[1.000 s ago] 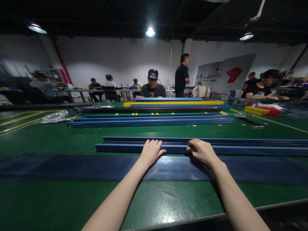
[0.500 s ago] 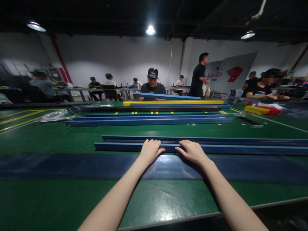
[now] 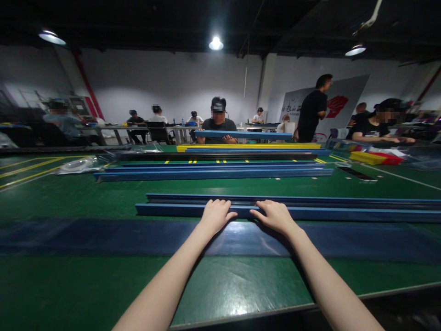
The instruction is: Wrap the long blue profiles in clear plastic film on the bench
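One camera, worn on the person's head, gave the whole view, facing forward and down across the green tabletop (image 3: 103, 289). It sat above and behind the left hand (image 3: 216, 216) and right hand (image 3: 274, 215), about an arm's reach away, so the forearms (image 3: 177, 276) entered from the bottom edge. The wide outlook ran level enough to take in the far wall (image 3: 138, 82) and ceiling lamps (image 3: 216, 43).

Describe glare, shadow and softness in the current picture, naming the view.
Head view: the central lamp flares; head view: glare whitens the green tabletop between the forearms; head view: dark shadow edges the right forearm; head view: the near blue channel looks fairly crisp, while the far-left worker looks dim and blurred.
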{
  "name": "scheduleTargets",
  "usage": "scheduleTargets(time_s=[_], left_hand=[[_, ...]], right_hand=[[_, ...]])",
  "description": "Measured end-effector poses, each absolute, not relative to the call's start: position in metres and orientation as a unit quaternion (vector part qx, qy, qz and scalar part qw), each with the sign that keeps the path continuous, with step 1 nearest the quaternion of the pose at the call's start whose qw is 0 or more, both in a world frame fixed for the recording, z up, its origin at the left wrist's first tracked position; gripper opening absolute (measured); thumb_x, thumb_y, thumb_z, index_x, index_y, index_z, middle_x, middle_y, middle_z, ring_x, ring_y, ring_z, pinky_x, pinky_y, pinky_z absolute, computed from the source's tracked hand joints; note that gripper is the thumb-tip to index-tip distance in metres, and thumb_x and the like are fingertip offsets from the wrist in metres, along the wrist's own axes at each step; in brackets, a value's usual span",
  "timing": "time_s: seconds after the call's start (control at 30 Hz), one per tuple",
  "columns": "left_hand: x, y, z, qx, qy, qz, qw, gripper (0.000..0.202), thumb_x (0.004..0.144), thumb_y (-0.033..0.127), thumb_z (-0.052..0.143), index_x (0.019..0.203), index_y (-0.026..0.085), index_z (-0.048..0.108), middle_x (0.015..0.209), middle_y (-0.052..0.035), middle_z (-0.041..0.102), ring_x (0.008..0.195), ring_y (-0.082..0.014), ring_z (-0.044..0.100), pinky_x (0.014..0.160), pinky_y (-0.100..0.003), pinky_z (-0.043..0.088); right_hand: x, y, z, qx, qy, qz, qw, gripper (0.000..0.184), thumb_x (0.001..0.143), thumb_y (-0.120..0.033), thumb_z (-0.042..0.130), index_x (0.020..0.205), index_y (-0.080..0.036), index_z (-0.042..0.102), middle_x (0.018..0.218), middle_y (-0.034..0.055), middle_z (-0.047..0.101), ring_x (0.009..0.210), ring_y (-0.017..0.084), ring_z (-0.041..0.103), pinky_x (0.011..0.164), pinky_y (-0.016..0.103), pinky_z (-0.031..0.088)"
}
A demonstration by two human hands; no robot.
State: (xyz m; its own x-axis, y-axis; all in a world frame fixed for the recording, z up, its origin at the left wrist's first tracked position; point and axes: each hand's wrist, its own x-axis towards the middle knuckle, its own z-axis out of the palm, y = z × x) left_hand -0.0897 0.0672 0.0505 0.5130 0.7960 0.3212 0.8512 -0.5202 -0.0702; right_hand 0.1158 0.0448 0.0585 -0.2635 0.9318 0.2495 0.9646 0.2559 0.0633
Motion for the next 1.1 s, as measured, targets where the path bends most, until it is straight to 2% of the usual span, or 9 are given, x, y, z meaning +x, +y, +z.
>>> scheduleTargets(time_s=[0.2, 0.43, 0.67, 1.1], left_hand=[[-0.0899, 0.0685, 0.0525, -0.861, -0.487, -0.108, 0.101, 0.038, 0.085, 0.05, 0.039, 0.096, 0.018, 0.054, 0.091, -0.0074, 0.066, 0.085, -0.0234, 0.061, 0.072, -0.034, 0.04], [-0.0897, 0.0682, 0.0545, -0.864, -0.484, -0.098, 0.096, 0.039, 0.085, 0.05, 0.037, 0.096, 0.018, 0.055, 0.094, -0.0076, 0.066, 0.087, -0.0241, 0.061, 0.072, -0.034, 0.041], [-0.0894, 0.0679, 0.0538, -0.864, -0.482, -0.102, 0.1, 0.039, 0.085, 0.051, 0.037, 0.095, 0.018, 0.054, 0.095, -0.0066, 0.065, 0.089, -0.0233, 0.06, 0.073, -0.034, 0.041], [-0.0885, 0.0656, 0.0492, -0.859, -0.483, -0.127, 0.115, 0.038, 0.085, 0.05, 0.038, 0.09, 0.016, 0.055, 0.092, -0.0074, 0.064, 0.087, -0.0231, 0.059, 0.074, -0.034, 0.039]], right_hand=[[0.1165, 0.0443, 0.0567, -0.598, -0.789, -0.105, 0.091, 0.041, 0.086, -0.049, 0.033, 0.096, -0.021, 0.061, 0.096, 0.0078, 0.065, 0.09, 0.019, 0.058, 0.065, 0.024, 0.036], [0.1148, 0.043, 0.0582, -0.592, -0.793, -0.106, 0.097, 0.039, 0.087, -0.047, 0.034, 0.099, -0.02, 0.059, 0.1, 0.0078, 0.064, 0.093, 0.018, 0.056, 0.067, 0.024, 0.037], [0.1157, 0.0443, 0.0572, -0.601, -0.788, -0.109, 0.078, 0.04, 0.087, -0.049, 0.033, 0.097, -0.02, 0.059, 0.092, 0.007, 0.066, 0.087, 0.019, 0.058, 0.064, 0.024, 0.035], [0.1163, 0.0455, 0.0576, -0.595, -0.793, -0.103, 0.082, 0.04, 0.087, -0.049, 0.034, 0.097, -0.021, 0.061, 0.094, 0.0069, 0.066, 0.088, 0.018, 0.058, 0.064, 0.024, 0.034]])
